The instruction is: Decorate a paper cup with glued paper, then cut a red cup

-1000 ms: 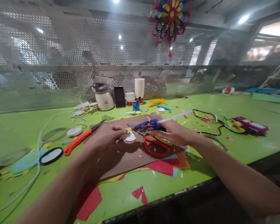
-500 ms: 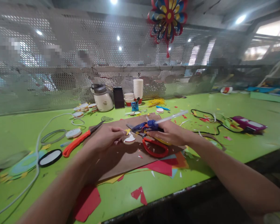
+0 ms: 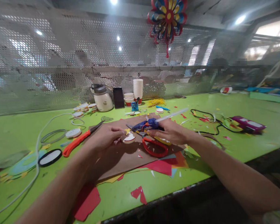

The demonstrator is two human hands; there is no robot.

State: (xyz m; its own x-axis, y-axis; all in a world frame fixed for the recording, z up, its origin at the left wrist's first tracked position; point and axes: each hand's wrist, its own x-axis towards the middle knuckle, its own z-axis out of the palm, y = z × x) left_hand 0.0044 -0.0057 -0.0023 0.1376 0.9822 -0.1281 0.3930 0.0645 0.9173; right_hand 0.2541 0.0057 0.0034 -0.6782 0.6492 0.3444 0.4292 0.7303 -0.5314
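My left hand (image 3: 108, 136) is closed, thumb and finger pinching a small yellow paper piece (image 3: 127, 132). That piece sits at the edge of a white paper disc (image 3: 129, 138) with a red rim. Wrapped in my right hand (image 3: 174, 132) is a blue glue gun (image 3: 144, 125), its nozzle pointing left above the disc. A clear glue stick (image 3: 174, 114) sticks out of its back end. Below the gun, scissors with red handle loops (image 3: 155, 154) lie on a brown cardboard sheet (image 3: 116, 161); my right hand partly hides them.
An orange-handled knife (image 3: 78, 143) and a black-rimmed round piece (image 3: 50, 157) lie at the left beside a white cable (image 3: 38, 155). Behind stand a jug (image 3: 104, 101), a phone (image 3: 119, 97) and stacked paper cups (image 3: 138, 90). A purple box (image 3: 249, 124) with black cord lies right.
The white disc has tilted slightly, and more of its pale face and red rim now shows. Both hands stay in nearly the same place.
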